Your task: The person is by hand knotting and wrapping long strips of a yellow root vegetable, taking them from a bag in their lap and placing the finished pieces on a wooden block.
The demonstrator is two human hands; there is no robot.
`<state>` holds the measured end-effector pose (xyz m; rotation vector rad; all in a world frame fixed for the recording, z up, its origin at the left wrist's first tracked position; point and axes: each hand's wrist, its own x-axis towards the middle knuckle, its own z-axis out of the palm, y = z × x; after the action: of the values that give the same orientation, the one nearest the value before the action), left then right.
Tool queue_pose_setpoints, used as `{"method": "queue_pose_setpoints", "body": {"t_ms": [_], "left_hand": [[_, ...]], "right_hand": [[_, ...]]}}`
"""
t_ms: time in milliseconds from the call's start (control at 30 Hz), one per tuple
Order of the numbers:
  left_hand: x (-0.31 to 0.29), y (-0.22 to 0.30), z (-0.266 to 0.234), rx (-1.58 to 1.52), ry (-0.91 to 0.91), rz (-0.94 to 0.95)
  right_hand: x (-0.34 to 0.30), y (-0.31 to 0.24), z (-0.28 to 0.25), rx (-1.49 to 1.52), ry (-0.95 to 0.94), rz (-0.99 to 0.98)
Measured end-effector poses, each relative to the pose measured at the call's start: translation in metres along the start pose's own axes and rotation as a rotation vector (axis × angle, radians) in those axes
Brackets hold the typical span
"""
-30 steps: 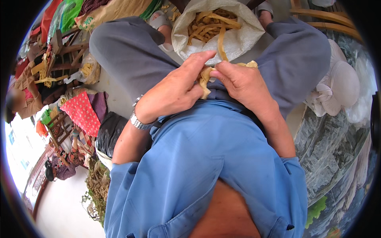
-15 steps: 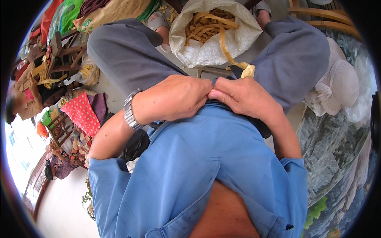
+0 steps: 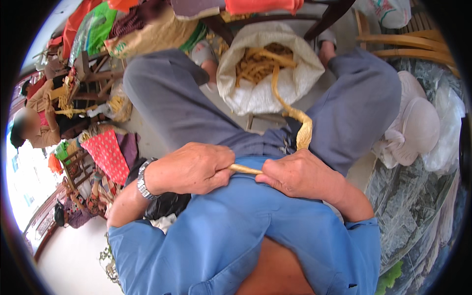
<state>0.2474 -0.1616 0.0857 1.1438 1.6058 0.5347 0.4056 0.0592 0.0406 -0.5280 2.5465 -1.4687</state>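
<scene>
Left hand (image 3: 197,168), right hand (image 3: 300,174) both pinching tan strip (image 3: 246,169). Short span between, at right hand's 9 o'clock; rest exits at 12, up to white sack (image 3: 255,102) at 11.

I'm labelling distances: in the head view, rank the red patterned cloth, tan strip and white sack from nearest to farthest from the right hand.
1. Tan strip, gripped by the right hand.
2. White sack, ahead and slightly left.
3. Red patterned cloth, well off to the left.
</scene>
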Motion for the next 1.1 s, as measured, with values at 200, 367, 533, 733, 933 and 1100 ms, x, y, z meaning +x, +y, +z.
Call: {"method": "queue_pose_setpoints", "body": {"t_ms": [200, 367, 533, 733, 933, 1100], "left_hand": [[0.052, -0.026, -0.053, -0.107, 0.46, 0.054], [0.113, -0.061, -0.132, 0.15, 0.763, 0.223], [0.151, -0.059, -0.194, 0.106, 1.006, 0.23], [0.19, -0.091, -0.223, 0.178, 1.1, 0.108], [0.188, -0.095, -0.212, 0.427, 1.137, -0.066], [0.149, -0.077, -0.173, -0.183, 1.075, -0.127]], "right_hand": [[0.052, 0.039, -0.056, -0.291, 0.268, 0.119], [0.119, 0.102, -0.105, -0.481, 0.58, -0.041], [0.162, 0.131, -0.156, -0.678, 0.696, -0.024], [0.195, 0.161, -0.173, -0.755, 0.738, 0.059], [0.185, 0.176, -0.169, -0.724, 0.62, 0.269], [0.163, 0.144, -0.142, -0.365, 0.565, 0.13]]}}
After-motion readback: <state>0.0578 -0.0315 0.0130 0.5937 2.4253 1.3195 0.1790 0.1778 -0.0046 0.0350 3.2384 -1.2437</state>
